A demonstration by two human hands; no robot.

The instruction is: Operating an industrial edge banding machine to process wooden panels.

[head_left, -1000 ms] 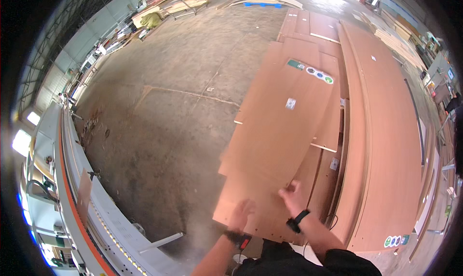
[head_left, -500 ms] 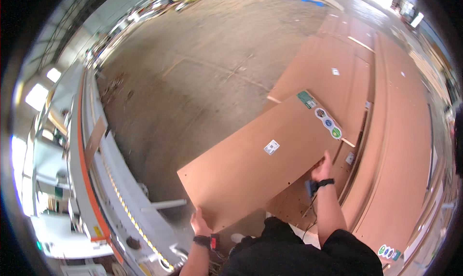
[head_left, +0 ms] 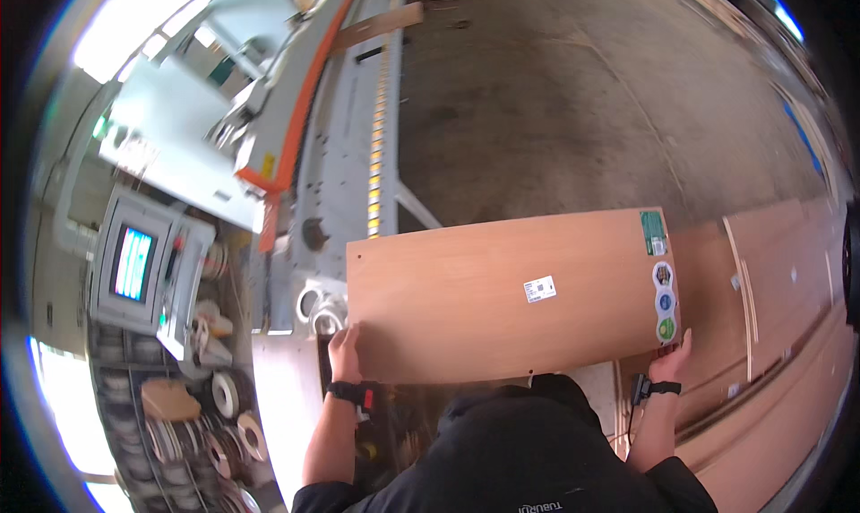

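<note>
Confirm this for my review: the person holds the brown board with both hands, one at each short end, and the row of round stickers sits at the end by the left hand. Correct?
Not quite. In the head view the round stickers sit at the end of the brown board by the right hand, not the left hand. Both hands do hold it, one at each short end.

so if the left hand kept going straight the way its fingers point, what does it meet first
Likely the grey machine bed just beyond the brown panel whose left end the left hand holds; the white rings lie close to that line, and depth is unclear.
</note>
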